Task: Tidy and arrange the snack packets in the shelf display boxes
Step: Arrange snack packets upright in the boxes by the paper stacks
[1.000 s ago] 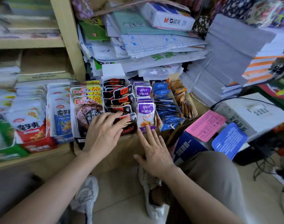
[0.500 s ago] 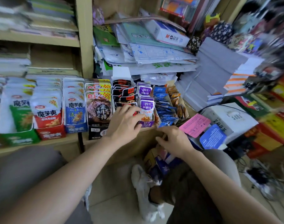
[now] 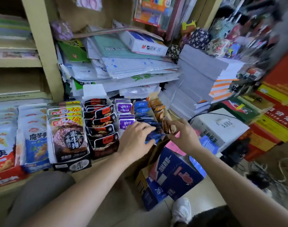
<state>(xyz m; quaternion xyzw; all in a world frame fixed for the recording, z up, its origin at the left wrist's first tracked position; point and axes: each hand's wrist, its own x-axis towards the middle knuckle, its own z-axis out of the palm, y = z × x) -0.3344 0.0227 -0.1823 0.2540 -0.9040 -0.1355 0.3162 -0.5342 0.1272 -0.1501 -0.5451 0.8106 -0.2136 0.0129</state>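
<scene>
- My left hand [image 3: 135,140] lies right of centre in the frame. It sits on the front end of the blue packets [image 3: 142,110], with the fingers curled over the nearest few so they bunch and fan out under my palm.
- My right hand [image 3: 183,134] is just beside it, further right. Thumb and forefinger are pressed together in a pinch at the front of the orange packets [image 3: 158,106]. Blur keeps me from saying whether only a packet is caught or some cardboard edge too.
- The blue and orange rows stand side by side at the right end of the display. The purple packets [image 3: 124,107] and the black-and-red packets [image 3: 101,117] are in their own rows further left, and I am touching neither.
- I judge this to be the straightening step for these last two rows. The blue ones at the front have slumped forward, while those behind stand fairly upright.
- The next move calls for pushing the bunched blue packets back and upright with my left hand. My right hand would hold the orange front packet steady so the rows do not spill into each other.
- A blue carton [image 3: 177,174] sits directly below my hands in the lower middle of the frame, so a slipped packet would likely drop there.
</scene>
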